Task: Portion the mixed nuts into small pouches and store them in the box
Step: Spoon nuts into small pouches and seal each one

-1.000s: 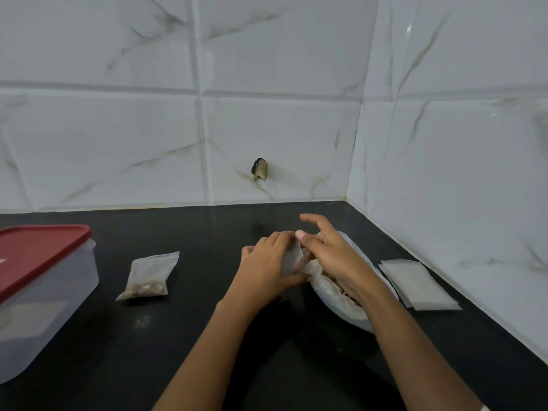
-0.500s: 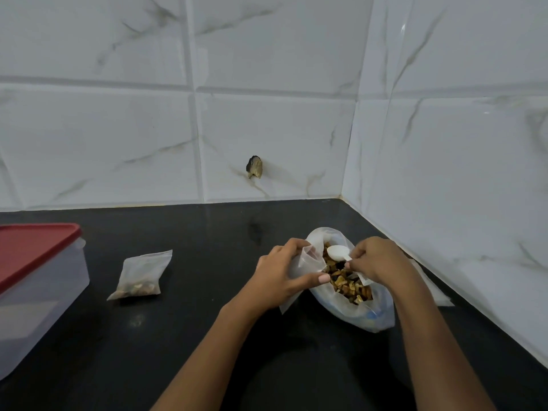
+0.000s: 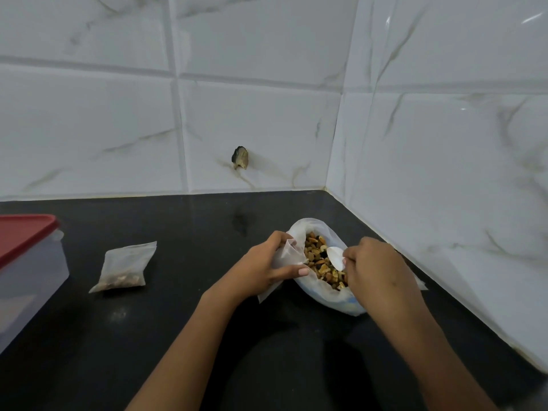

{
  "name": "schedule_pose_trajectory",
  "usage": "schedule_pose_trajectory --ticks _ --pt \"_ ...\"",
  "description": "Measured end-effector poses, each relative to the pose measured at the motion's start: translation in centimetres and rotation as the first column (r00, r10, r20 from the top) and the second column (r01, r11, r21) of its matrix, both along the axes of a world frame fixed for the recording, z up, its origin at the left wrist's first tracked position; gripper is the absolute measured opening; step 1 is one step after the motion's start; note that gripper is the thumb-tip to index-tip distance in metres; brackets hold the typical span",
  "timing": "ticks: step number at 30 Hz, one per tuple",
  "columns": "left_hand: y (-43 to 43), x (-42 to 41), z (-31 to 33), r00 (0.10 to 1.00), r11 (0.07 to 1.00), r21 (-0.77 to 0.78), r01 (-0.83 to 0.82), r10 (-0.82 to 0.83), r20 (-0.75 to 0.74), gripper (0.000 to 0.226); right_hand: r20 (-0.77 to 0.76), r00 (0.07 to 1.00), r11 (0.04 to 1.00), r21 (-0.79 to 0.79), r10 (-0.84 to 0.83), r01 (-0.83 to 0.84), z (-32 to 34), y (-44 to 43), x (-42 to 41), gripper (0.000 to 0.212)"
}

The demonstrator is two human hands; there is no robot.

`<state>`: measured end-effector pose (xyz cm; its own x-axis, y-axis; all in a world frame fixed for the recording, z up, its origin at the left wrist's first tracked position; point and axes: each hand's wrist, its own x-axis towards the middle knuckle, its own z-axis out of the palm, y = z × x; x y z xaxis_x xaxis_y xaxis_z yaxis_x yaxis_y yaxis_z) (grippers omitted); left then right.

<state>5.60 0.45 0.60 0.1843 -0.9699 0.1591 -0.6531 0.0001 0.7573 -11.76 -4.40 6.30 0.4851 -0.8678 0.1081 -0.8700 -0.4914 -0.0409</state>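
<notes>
An open plastic bag (image 3: 335, 299) of mixed nuts (image 3: 318, 259) lies on the black counter near the right wall. My left hand (image 3: 264, 266) grips a small clear pouch (image 3: 286, 253) at the bag's left edge. My right hand (image 3: 376, 266) holds a white spoon (image 3: 335, 256) whose bowl rests over the nuts. A filled small pouch (image 3: 124, 266) lies flat to the left. The clear box with a red lid (image 3: 25, 235) stands at the far left, lid on.
The black counter (image 3: 184, 229) meets white marble-look tiled walls at the back and right, forming a corner. A corner of spare flat pouches (image 3: 421, 284) peeks out behind my right wrist. A chipped hole (image 3: 240, 157) marks the back wall.
The nut bag has opened up and its contents now show. My right hand took hold of the spoon and drew it over the nuts. My left hand keeps the small pouch.
</notes>
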Motion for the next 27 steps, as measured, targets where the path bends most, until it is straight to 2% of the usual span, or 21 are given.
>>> schedule_pose_trajectory --ticks 4,7,10,13,18,21,23,27 --pt "0.0 -0.1 -0.2 1.000 0.999 -0.041 -0.010 0.010 -0.004 0.056 -0.138 0.989 0.999 -0.001 -0.043 0.044 -0.5 0.5 0.9 0.044" --pt "0.2 -0.3 -0.4 0.997 0.993 -0.117 -0.035 0.027 -0.067 0.049 -0.145 0.988 0.993 0.100 -0.055 0.070 -0.8 0.0 2.0 0.047" --pt "0.4 -0.6 -0.5 0.990 0.988 -0.145 -0.053 0.033 -0.138 0.056 0.070 0.994 0.983 0.168 -0.083 0.070 -1.5 -0.7 2.1 0.037" --pt "0.4 -0.9 -0.8 0.975 0.987 -0.153 -0.057 0.023 -0.221 0.060 0.335 0.938 0.987 0.156 -0.086 0.035 -2.2 -1.0 1.5 0.028" --pt "0.3 -1.2 -1.3 0.944 0.983 -0.161 -0.090 0.033 -0.327 0.046 0.507 0.842 0.953 0.302 -0.184 0.026 -2.6 -2.2 1.6 0.024" --pt "0.2 -1.6 -1.2 0.936 0.982 -0.171 -0.085 0.020 -0.350 0.042 0.563 0.761 0.892 0.449 -0.323 0.047 -2.6 -3.4 1.8 0.019" --pt "0.2 -1.9 -1.3 0.931 0.980 -0.177 -0.084 0.014 -0.364 0.044 0.560 0.703 0.809 0.587 -0.438 0.038 -2.3 -3.9 1.7 0.015" --pt "0.2 -1.9 -1.0 0.924 0.982 -0.169 -0.087 0.016 -0.382 0.043 0.586 0.560 0.644 0.756 -0.586 -0.116 -2.0 -4.7 0.8 0.020"
